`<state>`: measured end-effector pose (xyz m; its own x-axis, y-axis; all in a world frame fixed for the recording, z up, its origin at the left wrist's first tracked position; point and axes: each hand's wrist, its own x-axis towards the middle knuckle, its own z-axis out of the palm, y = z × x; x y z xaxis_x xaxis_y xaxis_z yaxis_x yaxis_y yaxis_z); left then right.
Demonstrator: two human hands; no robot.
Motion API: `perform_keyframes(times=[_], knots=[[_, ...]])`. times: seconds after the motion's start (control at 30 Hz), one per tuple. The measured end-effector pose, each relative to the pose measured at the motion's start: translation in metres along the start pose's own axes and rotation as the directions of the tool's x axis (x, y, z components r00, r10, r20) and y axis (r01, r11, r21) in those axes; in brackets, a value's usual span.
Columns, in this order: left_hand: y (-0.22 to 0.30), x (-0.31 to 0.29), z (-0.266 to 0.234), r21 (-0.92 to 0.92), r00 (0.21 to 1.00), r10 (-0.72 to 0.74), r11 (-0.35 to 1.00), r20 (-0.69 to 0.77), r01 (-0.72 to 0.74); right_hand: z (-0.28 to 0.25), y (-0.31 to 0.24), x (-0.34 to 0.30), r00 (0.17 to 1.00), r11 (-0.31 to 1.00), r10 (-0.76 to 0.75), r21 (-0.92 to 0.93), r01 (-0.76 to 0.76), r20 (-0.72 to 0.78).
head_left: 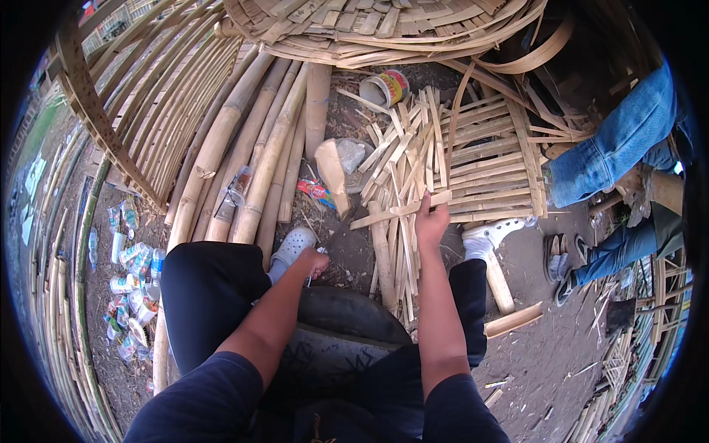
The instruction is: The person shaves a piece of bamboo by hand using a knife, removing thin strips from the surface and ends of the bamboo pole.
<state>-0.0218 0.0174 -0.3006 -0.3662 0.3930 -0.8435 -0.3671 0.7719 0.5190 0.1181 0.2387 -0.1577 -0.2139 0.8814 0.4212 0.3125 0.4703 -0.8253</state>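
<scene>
Possibly the bamboo strip (391, 213), pinched in the right hand (432, 220) across the loose sticks (402, 159), could snag and scatter them if swung carelessly, while the left hand (317, 261) sits beside the white shoe (294, 245), its grip impossible to tell.

Between the left hand (317, 262) and the bamboo strip (391, 212) in the right hand (432, 220), bare ground (347, 247) leaves a short passage. Farther up, a tan wedge-shaped piece (331, 173) and an open can (384, 87) crowd it, and the woven basket (384, 40) closes the ground's far edge. Long bamboo poles (262, 166) bar the left side. Loose slats (402, 166) and a slatted panel (491, 159) block reach beyond the right hand; a denim-clad leg (617, 140) stands past them. The ground's near right corner is open except for a split bamboo piece (514, 321) and scraps.
</scene>
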Motion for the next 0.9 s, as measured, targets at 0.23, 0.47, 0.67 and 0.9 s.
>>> perform_keyframes(times=[0.23, 0.47, 0.67, 0.9], knots=[[-0.006, 0.007, -0.011, 0.034, 0.998, 0.010, 0.999, 0.064, -0.012, -0.026, -0.005, -0.012, 0.969, 0.969, -0.185, -0.135, 0.208, 0.164], [-0.037, 0.029, -0.016, 0.094, 1.000, -0.004, 0.996, 0.025, 0.001, -0.083, -0.041, -0.002, 0.998, 0.998, 0.066, -0.005, -0.066, -0.015], [-0.035, 0.023, -0.007, 0.147, 0.999, -0.046, 0.988, 0.011, 0.044, -0.146, -0.058, 0.019, 0.944, 0.963, 0.222, 0.205, -0.173, -0.244], [-0.107, 0.116, -0.061, -0.070, 0.937, -0.197, 0.972, 0.290, 0.226, -0.135, -0.078, 0.016, 0.886, 0.840, 0.455, 0.373, -0.395, -0.085]])
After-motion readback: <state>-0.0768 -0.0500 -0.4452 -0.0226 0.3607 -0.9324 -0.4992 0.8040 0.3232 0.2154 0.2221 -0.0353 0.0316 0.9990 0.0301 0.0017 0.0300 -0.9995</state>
